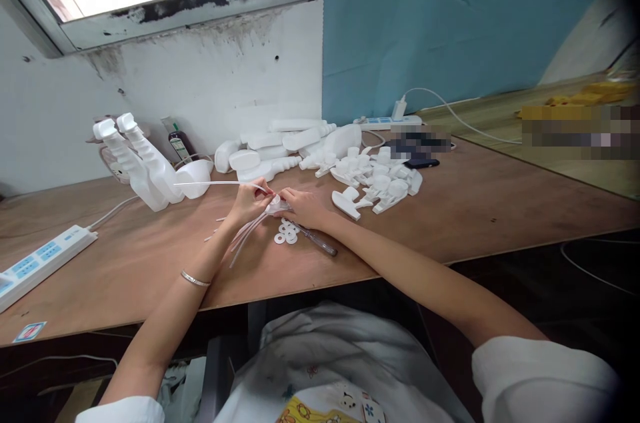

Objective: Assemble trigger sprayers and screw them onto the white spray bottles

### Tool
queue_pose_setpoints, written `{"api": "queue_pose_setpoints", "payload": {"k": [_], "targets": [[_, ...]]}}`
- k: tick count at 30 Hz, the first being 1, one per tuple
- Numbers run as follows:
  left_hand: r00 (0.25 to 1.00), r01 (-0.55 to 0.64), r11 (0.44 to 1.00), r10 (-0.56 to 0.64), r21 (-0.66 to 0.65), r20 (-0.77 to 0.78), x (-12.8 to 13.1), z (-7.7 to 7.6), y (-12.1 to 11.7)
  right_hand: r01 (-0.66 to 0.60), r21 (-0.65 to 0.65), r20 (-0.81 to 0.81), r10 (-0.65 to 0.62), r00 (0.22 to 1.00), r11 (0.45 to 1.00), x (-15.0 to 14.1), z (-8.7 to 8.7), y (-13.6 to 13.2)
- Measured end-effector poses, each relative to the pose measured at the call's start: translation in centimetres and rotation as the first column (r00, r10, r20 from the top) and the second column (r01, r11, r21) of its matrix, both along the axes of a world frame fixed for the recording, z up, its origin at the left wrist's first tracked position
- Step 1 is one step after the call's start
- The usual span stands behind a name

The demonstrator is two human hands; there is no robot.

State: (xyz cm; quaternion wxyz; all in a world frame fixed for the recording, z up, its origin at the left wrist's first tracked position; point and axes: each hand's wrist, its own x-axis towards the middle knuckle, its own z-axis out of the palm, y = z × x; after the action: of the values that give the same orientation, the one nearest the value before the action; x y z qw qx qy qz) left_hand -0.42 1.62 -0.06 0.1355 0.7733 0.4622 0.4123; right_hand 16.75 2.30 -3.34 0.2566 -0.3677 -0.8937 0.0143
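**At centre, tube in hand**

Your left hand (251,202) pinches a tube (215,182); your right hand (303,206)'s hold is unclear. Past nine, two bottles (159,170) look topped; lying bottles (266,170) at twelve and heads (383,183) near three seem untouched.

The tube (220,182) looks like smooth plastic, the tabletop (450,210) matt wood

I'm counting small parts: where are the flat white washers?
In the head view, left of centre, the flat white round washers lie on the brown wooden table just below the right hand, left of the translucent handle.
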Motion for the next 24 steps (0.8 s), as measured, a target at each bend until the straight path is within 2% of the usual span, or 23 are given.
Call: {"api": "queue_pose_setpoints", "payload": {"k": [9,14,20,22,24], "targets": [[0.999,0.015,0.999,-0.017,-0.034,-0.042,0.2,0.5,-0.2,-0.017,0.0,-0.017,0.017,1.0,1.0,0.1,0.0,-0.2],[1.0,-0.001,0.999,0.0,-0.048,-0.026,-0.1,0.3,-0.6,0.014,0.003,-0.008,-0.014,1.0,1.0,0.0,-0.2,0.0],[0.99,0.119,0.983,-0.107,-0.14,0.093,-1.4,0.2,-0.5,0.024,0.023,0.015,-0.024,1.0,0.999,-0.2,-0.4,0.1],[0.986,0.058,0.992,-0.039,-0.112,0.162,-2.4,0.4,0.1,0.026,0.023,0.013,-0.026,1.0,0.999,-0.2,-0.3,0.1],[0.958,-0.137,0.99,0.139,-0.027,0.25,-3.9,0.8,0.8,0.029,0.018,0.013,-0.029,0.999,0.999,-0.2,-0.2,0.1]]}}
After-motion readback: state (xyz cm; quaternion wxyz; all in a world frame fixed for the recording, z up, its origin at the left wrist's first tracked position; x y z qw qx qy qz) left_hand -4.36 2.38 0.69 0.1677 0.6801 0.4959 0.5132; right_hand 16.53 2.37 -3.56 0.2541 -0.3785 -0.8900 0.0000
